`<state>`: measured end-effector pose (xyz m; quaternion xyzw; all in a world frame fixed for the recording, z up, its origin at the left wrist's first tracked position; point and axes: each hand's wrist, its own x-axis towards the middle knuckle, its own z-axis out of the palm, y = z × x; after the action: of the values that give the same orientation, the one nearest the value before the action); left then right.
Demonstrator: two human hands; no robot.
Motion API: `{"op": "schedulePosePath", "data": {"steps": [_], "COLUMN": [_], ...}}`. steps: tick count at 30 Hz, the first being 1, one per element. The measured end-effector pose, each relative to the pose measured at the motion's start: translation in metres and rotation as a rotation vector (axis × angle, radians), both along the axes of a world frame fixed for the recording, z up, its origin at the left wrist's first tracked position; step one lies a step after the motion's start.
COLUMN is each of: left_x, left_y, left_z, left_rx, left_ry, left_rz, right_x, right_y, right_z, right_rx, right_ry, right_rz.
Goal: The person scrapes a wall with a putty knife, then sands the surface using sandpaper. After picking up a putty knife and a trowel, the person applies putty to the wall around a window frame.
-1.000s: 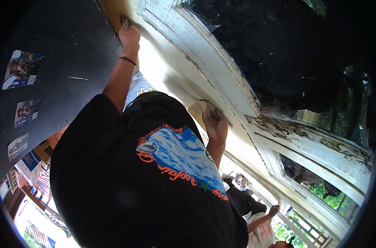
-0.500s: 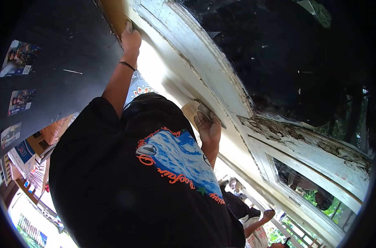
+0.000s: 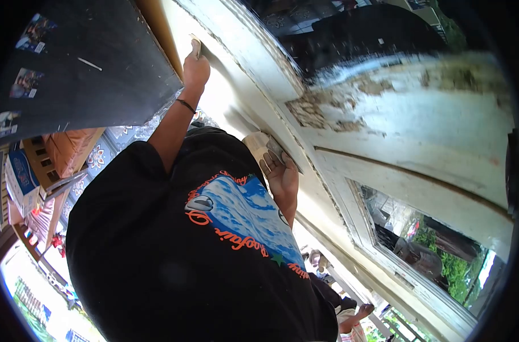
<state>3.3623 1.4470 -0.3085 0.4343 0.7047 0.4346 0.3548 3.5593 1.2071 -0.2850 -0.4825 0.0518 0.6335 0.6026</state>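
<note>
My left hand (image 3: pixel 195 71) is stretched out to the upper left, a dark band on its wrist. Its fingers are closed on a small grey-beige piece (image 3: pixel 196 47) whose kind I cannot make out, against a pale wall surface (image 3: pixel 217 85). My right hand (image 3: pixel 282 178) is lower and nearer my chest, palm partly towards me. It grips a flat, beige-and-grey scraper-like tool (image 3: pixel 259 143), which lies along the same pale surface; its handle is hidden. My black T-shirt (image 3: pixel 157 251) with a blue print fills the middle of the view.
A dark panel (image 3: pixel 94 68) with small photo cards stands at the left. To the right runs a white wooden frame (image 3: pixel 396 102) with peeling, rotten patches and glass panes. Boxes (image 3: pixel 23 176) and orange bundles lie lower left. Another person's arm (image 3: pixel 356 319) shows lower right.
The view has turned, bringing more of the peeling frame and the boxes into sight. My left hand appears slightly right and lower; my right hand stays close to its place, still gripping the flat tool.
</note>
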Motion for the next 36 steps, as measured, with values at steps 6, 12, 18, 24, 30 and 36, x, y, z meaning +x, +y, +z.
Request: {"op": "schedulePosePath", "data": {"steps": [6, 12, 18, 24, 30, 36], "left_x": [0.050, 0.093, 0.111, 0.126, 0.105, 0.053], "left_y": [-0.071, -0.150, -0.188, -0.181, -0.120, -0.055], "left_z": [-0.014, -0.008, 0.020, 0.010, 0.024, 0.032], "left_rx": [0.093, 0.116, -0.206, -0.377, -0.237, -0.135], "left_ry": [0.039, -0.015, -0.286, -0.732, -0.822, -0.813], "left_rz": [-0.098, -0.327, -0.382, -0.120, 0.079, 0.266], "right_x": [0.019, 0.040, 0.050, 0.049, 0.041, 0.014], "right_y": [-0.020, -0.038, -0.042, -0.037, -0.029, 0.014], "right_z": [0.003, -0.004, -0.009, -0.001, -0.006, -0.012], "right_rx": [0.001, 0.010, 0.033, 0.081, 0.085, 0.042], "right_ry": [0.047, 0.177, 0.331, 0.377, 0.362, 0.360], "right_rz": [0.147, 0.268, 0.243, 0.246, 0.238, 0.247]}}
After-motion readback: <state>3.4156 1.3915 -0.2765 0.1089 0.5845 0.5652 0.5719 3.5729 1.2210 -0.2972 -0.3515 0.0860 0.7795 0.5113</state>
